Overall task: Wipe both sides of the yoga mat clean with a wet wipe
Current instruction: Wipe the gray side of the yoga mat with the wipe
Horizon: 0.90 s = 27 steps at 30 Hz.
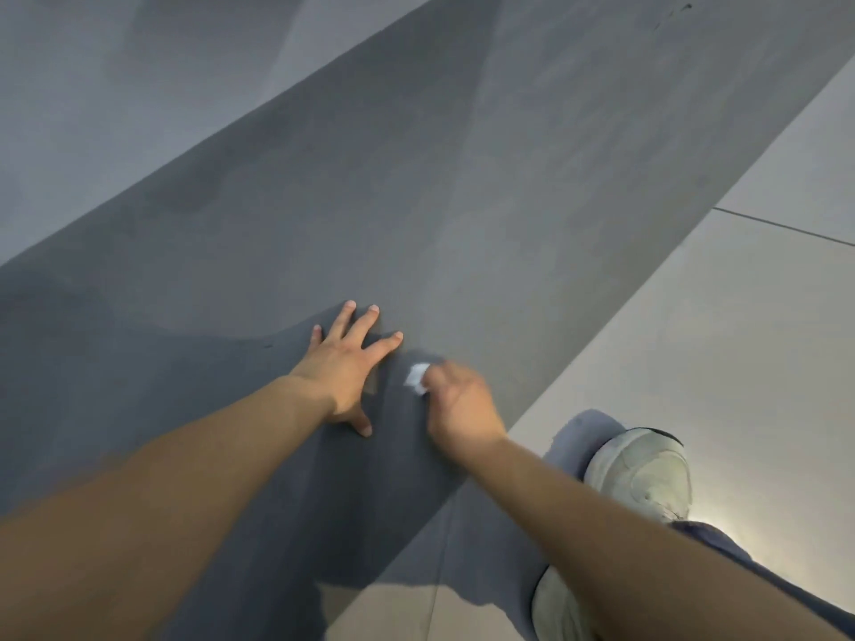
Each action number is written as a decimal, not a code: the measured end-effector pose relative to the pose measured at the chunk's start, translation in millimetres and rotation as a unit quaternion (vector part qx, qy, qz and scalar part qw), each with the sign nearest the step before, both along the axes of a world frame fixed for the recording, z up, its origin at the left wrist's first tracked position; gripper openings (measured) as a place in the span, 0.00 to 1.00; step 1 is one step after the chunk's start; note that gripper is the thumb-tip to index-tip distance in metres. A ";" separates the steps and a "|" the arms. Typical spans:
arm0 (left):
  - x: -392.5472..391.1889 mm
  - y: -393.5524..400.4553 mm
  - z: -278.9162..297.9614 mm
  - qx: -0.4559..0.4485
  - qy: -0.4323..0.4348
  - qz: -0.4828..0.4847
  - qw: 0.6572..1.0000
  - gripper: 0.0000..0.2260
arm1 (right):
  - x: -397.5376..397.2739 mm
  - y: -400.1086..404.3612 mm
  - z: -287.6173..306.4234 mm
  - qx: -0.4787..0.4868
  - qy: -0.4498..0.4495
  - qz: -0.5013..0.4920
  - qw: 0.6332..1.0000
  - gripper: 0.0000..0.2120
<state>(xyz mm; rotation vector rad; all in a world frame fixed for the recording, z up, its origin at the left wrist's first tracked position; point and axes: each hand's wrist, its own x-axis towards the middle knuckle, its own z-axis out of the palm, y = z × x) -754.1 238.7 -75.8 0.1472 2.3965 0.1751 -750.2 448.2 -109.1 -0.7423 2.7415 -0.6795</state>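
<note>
A long grey yoga mat (462, 187) lies flat on the floor, running from the lower left to the upper right, with darker damp patches on its surface. My left hand (347, 367) presses flat on the mat near its close end, fingers spread. Just to its right, my right hand (462, 404) is blurred and grips a small white wet wipe (415, 377) against the mat. The wipe shows only at my fingertips.
Pale floor tiles (717, 316) with a dark joint line lie right of the mat. A pale sneaker (643, 474) and a grey-blue trouser leg stand at the mat's near right edge. More grey floor (92, 85) lies to the upper left.
</note>
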 end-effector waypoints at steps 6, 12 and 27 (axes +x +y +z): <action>-6.6 -2.0 1.8 0.047 0.006 0.049 0.998 0.48 | 21.8 -1.6 11.6 0.029 -0.038 0.182 0.982 0.14; -8.4 9.0 -0.9 0.059 0.037 0.093 0.993 0.31 | -94.1 101.1 12.3 0.082 0.027 -0.035 0.996 0.17; -22.1 41.4 -1.5 0.006 0.107 0.103 0.989 0.35 | 20.5 49.2 15.7 -0.007 -0.023 0.238 0.971 0.11</action>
